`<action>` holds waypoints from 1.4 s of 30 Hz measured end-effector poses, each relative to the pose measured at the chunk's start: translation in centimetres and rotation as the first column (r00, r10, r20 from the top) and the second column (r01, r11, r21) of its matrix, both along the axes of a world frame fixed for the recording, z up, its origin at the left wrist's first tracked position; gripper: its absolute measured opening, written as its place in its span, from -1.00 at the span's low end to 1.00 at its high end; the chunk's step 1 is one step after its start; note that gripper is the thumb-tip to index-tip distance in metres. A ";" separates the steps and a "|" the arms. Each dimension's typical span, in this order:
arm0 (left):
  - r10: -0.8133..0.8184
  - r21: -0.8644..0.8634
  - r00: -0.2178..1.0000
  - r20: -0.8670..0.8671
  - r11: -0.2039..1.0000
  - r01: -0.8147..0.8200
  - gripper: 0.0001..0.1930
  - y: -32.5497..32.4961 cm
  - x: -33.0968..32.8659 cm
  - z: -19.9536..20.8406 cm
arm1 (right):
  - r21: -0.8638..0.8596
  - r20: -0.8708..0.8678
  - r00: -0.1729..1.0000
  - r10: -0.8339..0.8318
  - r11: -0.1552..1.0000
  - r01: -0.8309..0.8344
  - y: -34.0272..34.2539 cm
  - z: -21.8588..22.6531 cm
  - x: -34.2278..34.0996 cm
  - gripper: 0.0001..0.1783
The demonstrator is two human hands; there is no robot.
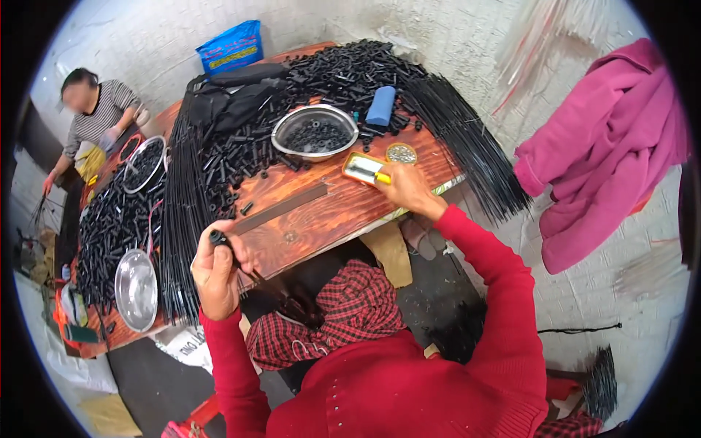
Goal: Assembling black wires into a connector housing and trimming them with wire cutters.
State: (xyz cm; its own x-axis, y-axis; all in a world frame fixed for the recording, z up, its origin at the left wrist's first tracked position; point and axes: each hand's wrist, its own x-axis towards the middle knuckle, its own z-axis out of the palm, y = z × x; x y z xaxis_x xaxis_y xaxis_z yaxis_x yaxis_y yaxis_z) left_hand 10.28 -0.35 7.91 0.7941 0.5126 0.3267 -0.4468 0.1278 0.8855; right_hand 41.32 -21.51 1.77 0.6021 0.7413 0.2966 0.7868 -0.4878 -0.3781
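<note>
Upright in my left hand (213,276) is a short black tubular piece (217,237), held by closed fingers near the table's front edge. Thin dark strands hang below that hand; I cannot tell whether they join the piece. My right hand (406,188) grips a small tool with a yellow handle (382,177), its tip over a shallow white tray with a yellow rim (353,177). Just behind that hand stands a round dish of small shiny pieces (401,152). A brown strip (285,207) lies flat on the wooden table (332,228) between my hands.
A metal bowl (278,139) of small black parts stands mid-table. Black tubes (350,69) are heaped behind it, near a blue block (380,106). Bundles of black rods (478,150) overhang the table at both sides. Another person (102,109) works at far left. A pink jacket (606,153) hangs right.
</note>
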 end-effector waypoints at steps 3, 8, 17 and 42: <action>0.038 -0.011 0.999 -0.011 0.999 -0.038 -0.58 0.0 -0.3 0.0 | -0.003 0.025 0.977 -0.214 0.977 0.214 -0.9 -0.9 4.7 -0.77; 0.050 0.007 0.998 -0.028 0.999 -0.050 -0.57 0.3 0.4 -0.1 | -0.124 0.103 0.926 -0.363 0.919 0.374 -1.3 -3.3 10.0 -0.77; 0.023 -0.017 0.998 -0.061 1.000 -0.024 -0.56 0.2 3.0 -0.1 | -0.202 0.218 0.936 -0.275 0.926 0.319 -0.7 -7.2 13.5 -0.76; -0.058 0.039 0.998 -0.023 0.998 0.059 -0.58 0.6 -0.1 0.4 | -0.144 0.161 0.953 -0.257 0.949 0.280 0.0 -4.0 10.2 -0.75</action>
State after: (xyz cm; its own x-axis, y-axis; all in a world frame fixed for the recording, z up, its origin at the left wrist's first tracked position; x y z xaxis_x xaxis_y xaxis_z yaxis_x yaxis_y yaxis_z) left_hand 10.19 0.20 8.27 0.8295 0.4524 0.3276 -0.4197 0.1177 0.9000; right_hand 51.49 -21.55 -2.19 0.7471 0.6030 0.2798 0.6570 -0.7339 -0.1726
